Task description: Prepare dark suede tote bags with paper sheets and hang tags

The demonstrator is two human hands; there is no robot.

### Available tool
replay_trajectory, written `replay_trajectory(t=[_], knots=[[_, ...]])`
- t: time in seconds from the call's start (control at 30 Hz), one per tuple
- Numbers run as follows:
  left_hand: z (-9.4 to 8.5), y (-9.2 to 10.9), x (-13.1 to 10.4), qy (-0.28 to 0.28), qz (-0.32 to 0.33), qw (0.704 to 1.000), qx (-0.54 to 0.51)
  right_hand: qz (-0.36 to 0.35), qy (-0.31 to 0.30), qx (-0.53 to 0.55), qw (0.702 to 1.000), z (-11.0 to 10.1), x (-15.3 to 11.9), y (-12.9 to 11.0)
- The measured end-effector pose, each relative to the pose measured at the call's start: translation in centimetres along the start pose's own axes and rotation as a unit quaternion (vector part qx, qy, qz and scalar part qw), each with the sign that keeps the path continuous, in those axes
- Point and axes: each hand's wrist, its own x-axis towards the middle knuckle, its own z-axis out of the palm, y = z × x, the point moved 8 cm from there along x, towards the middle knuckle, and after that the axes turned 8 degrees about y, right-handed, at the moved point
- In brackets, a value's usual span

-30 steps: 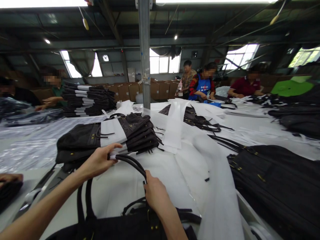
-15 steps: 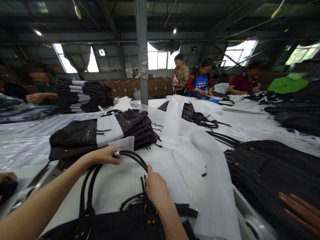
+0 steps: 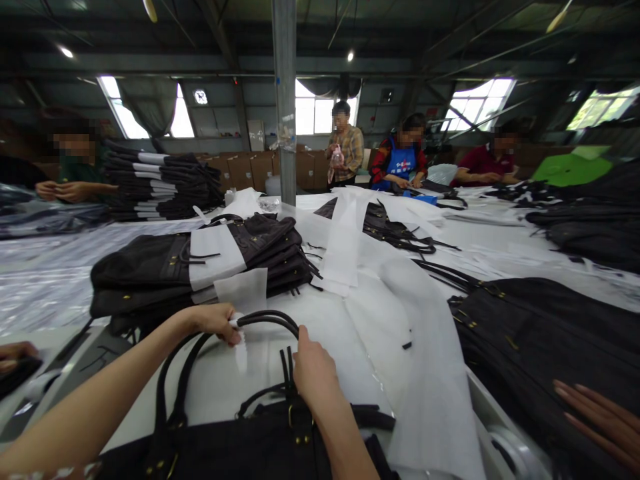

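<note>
A black handbag [image 3: 255,445] with brass-coloured fittings lies nearest me, its paired handles [image 3: 270,317] arching up over the white table. My left hand [image 3: 219,323] is closed round the handles near the top of the arch. A thin white strip [image 3: 241,357] hangs down from under those fingers; whether it is wrapped round the handles I cannot tell. Further right along the arch, my right hand [image 3: 316,368] is closed on the same handles, knuckles up. Loose black cord ends [image 3: 287,365] stick up beside it.
Beyond my hands lies a stack of black bags [image 3: 150,267] with a white wrap [image 3: 217,253] round it. White sheets [image 3: 425,347] cover the table to the right. Another person's hand [image 3: 600,420] rests by a black bag [image 3: 560,333]. A metal post [image 3: 285,100] rises behind; co-workers stand across the table.
The white strip now hangs down below my left hand, where only a small bit showed before. Both hands keep hold of the handles. My view has shifted slightly.
</note>
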Motion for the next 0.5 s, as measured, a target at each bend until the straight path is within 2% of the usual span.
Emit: replay_trajectory(t=[0.07,0.13,0.27,0.4,0.5], knots=[[-0.9,-1.1,1.2,0.085,0.003,0.995,0.049,-0.015,-0.015,0.000,1.000,0.4,-0.1,-0.3],[-1.5,-1.9,2.0,0.144,0.012,0.986,0.076,-0.031,-0.029,0.003,0.999,0.8,-0.3,-0.6],[-1.7,-3.0,1.8,0.211,0.020,0.970,0.116,-0.042,-0.034,-0.005,0.999,1.3,-0.4,-0.8],[-1.3,-1.5,-0.8,0.284,0.069,0.944,0.154,-0.061,-0.018,-0.012,0.998,1.1,-0.4,-1.1],[0.2,0.8,-4.0,0.303,0.118,0.933,0.157,-0.068,-0.015,-0.019,0.997,1.1,-0.4,-1.3]])
